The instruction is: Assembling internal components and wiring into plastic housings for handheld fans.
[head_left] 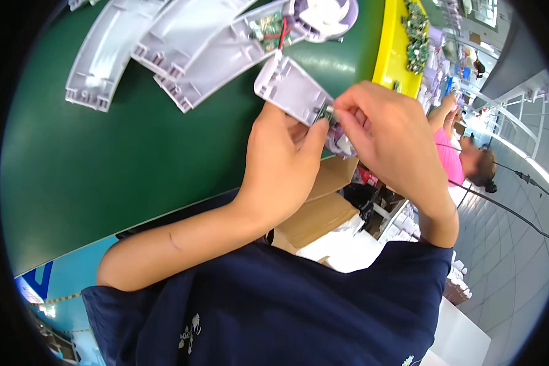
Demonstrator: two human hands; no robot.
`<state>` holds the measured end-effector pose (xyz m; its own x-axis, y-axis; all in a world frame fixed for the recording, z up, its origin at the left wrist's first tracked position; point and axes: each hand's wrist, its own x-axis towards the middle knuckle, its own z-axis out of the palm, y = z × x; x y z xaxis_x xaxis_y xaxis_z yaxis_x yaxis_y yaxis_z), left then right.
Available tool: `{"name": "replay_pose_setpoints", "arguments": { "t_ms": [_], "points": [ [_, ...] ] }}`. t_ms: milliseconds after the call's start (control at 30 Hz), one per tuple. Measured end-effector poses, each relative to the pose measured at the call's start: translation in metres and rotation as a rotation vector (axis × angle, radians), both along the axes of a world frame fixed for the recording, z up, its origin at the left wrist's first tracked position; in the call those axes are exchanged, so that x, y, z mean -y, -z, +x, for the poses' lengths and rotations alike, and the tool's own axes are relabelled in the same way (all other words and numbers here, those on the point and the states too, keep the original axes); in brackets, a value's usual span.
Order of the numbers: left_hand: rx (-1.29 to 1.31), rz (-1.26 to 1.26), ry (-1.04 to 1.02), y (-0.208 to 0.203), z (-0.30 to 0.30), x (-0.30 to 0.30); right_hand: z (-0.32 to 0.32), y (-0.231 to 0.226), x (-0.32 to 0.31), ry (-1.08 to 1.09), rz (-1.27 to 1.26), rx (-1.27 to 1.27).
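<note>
My left hand (280,161) grips a pale lilac plastic housing (294,93) from below, holding it tilted over the table's front edge. Its thumb rests by a small green circuit board (324,114) inside the housing. My right hand (393,134) is closed, thumb and fingers pinched at the board's right edge; the fingertips hide part of it. A rounded end of the housing shows between my hands, mostly covered. Farther off lies a similar housing with a white fan (324,13), a green board (268,29) and red wires.
Several curved lilac shells (110,52) lie on the green table (104,165). A yellow tray (389,46) at the far right carries several circuit boards (416,43). Below the edge stands a cardboard box (320,219). A co-worker in pink (449,152) sits at the right.
</note>
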<state>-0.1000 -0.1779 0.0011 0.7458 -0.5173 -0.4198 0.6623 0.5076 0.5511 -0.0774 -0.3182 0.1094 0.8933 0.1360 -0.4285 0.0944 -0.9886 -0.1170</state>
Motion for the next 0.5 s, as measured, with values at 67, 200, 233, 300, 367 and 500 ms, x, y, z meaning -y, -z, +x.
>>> {"name": "replay_pose_setpoints", "arguments": {
  "t_ms": [67, 200, 233, 300, 367, 500],
  "points": [
    [0.016, 0.003, 0.005, -0.002, -0.002, 0.002, -0.001, -0.001, 0.012, 0.085, 0.07, -0.001],
    [0.029, 0.022, 0.076, -0.008, -0.002, 0.005, 0.001, -0.009, 0.027, 0.416, 0.307, -0.215],
    [0.025, 0.029, 0.092, -0.01, -0.003, 0.006, 0.0, -0.013, 0.03, 0.472, 0.347, -0.243],
    [0.117, 0.058, 0.083, 0.0, -0.002, 0.006, 0.001, -0.007, 0.029, 0.469, 0.34, -0.223],
    [0.114, 0.017, -0.015, 0.004, -0.005, 0.007, 0.005, 0.005, 0.033, 0.257, 0.291, -0.186],
    [0.094, 0.091, 0.1, 0.004, -0.001, -0.006, 0.019, 0.008, 0.03, 0.173, 0.22, -0.255]
  ]
}}
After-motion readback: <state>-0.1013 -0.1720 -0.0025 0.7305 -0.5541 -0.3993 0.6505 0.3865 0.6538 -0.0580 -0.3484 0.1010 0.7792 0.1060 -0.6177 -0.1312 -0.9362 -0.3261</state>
